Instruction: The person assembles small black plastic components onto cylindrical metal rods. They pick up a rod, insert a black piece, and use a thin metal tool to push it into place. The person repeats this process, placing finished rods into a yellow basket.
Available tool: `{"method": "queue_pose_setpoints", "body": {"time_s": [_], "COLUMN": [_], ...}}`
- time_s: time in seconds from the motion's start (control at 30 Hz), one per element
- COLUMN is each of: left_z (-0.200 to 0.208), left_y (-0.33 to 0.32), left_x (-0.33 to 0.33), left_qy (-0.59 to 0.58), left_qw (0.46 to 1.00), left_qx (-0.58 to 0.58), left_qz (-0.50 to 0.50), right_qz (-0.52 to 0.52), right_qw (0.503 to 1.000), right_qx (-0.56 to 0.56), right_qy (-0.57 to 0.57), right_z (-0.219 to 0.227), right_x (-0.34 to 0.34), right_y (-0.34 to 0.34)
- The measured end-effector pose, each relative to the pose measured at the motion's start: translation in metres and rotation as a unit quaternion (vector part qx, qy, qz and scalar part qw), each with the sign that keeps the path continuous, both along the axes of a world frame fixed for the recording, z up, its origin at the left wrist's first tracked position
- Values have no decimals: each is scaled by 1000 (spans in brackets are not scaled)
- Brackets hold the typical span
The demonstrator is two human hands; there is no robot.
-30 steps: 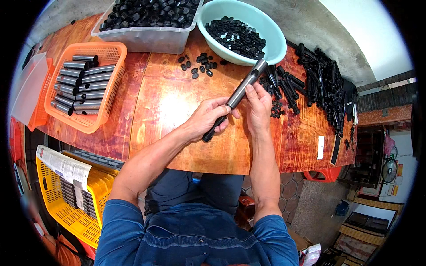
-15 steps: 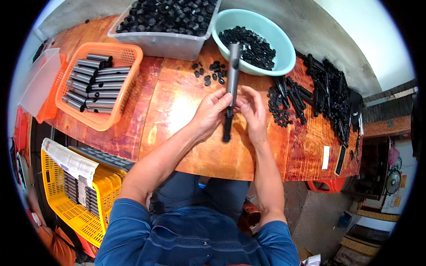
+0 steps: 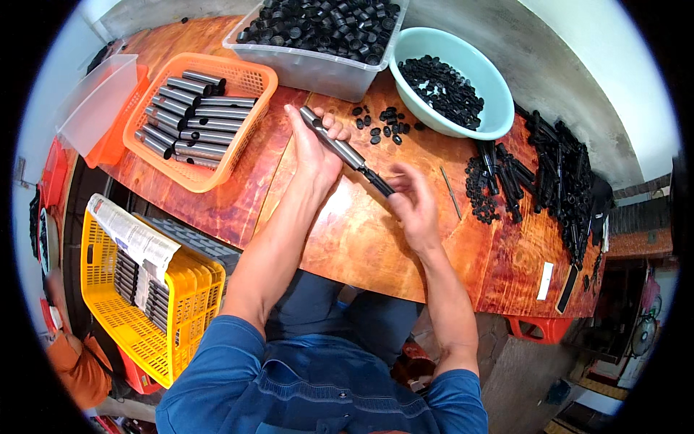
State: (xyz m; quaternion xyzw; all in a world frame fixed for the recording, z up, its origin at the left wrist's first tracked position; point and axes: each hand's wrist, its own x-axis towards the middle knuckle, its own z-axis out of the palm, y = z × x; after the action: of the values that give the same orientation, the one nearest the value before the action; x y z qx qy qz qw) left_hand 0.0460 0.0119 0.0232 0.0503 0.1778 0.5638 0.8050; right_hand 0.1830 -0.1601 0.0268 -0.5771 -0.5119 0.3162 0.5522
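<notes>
A shiny metal tube [image 3: 345, 150] with a black part [image 3: 377, 182] sticking out of its near right end lies slantwise across my left hand [image 3: 318, 148]. That palm faces up and its fingers wrap round the tube from below. My right hand [image 3: 416, 206] is beside the black end, with half-curled fingers and thumb apart on either side of it; motion blurs the fingertips, so contact is unclear. Small black caps [image 3: 390, 123] lie loose on the table beyond. To the right of my right hand rests a thin metal rod [image 3: 450, 192].
An orange basket [image 3: 249, 130] holds several metal tubes. Behind stand a clear bin [image 3: 311, 72] of black cylinders and a pale green bowl [image 3: 499, 123] of small black parts. Black parts [image 3: 564, 173] are heaped at right. A yellow crate [image 3: 177, 311] stands below the table's left edge.
The tube has swung from upright to a slant, its far end now pointing left, resting in my left palm. My right hand has shifted toward the black end. The whole view has shifted.
</notes>
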Motion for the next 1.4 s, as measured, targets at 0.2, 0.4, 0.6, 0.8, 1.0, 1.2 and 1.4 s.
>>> {"method": "queue_pose_setpoints", "body": {"time_s": [0.2,0.4,0.6,0.8,1.0,1.2,1.4], "left_z": [4,11,18,3,-6,-1,3], "left_y": [-25,-13,-63,-34,-26,-31,-36], "left_x": [22,8,37,20,18,16,16], "left_qy": [42,69,73,9,17,26,-25], "left_qw": [997,994,996,999,1000,999,994], "left_qx": [-61,-52,-19,-28,-5,-36,35], "left_qz": [15,73,-39,-14,-17,-32,-105], "right_qz": [-134,-133,-152,-74,-32,-20,-5], "right_qw": [982,977,973,990,991,962,958], "right_qx": [133,159,158,68,-11,-41,-47], "right_qy": [-20,40,72,94,131,268,284], "right_z": [-7,-1,-11,-9,-15,-7,-12], "right_x": [0,-2,-7,-1,5,1,4], "right_y": [8,11,19,15,7,9,10]}}
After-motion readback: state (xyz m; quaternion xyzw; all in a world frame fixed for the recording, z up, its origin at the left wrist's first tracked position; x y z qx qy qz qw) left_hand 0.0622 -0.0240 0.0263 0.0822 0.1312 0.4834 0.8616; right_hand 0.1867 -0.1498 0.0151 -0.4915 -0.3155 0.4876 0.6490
